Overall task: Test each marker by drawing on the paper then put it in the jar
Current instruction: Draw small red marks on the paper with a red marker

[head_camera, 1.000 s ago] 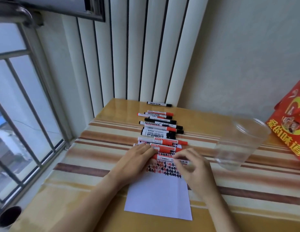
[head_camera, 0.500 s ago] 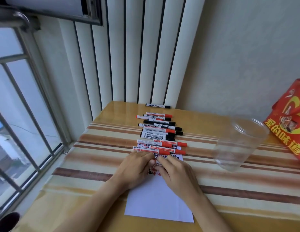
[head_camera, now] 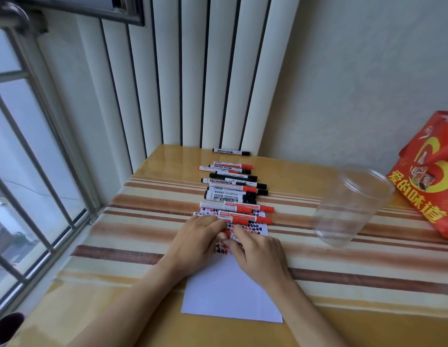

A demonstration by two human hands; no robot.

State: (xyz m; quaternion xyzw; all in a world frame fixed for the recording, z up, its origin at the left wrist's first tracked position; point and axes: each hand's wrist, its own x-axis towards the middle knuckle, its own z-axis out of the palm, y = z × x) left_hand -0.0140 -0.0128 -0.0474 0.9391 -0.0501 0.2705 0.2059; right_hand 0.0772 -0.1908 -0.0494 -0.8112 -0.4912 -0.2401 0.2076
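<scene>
Both hands have closed together over the paper (head_camera: 233, 291): left hand (head_camera: 197, 242) and right hand (head_camera: 259, 254) fingers pinch one red marker (head_camera: 226, 235), probably uncapping it for testing.

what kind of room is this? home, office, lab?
Probably a home, at a small table in a window corner. Cues: striped tablecloth on the wooden table, a barred window with vertical blinds, and a red gift bag with Chinese print. No office or lab gear shows.
</scene>
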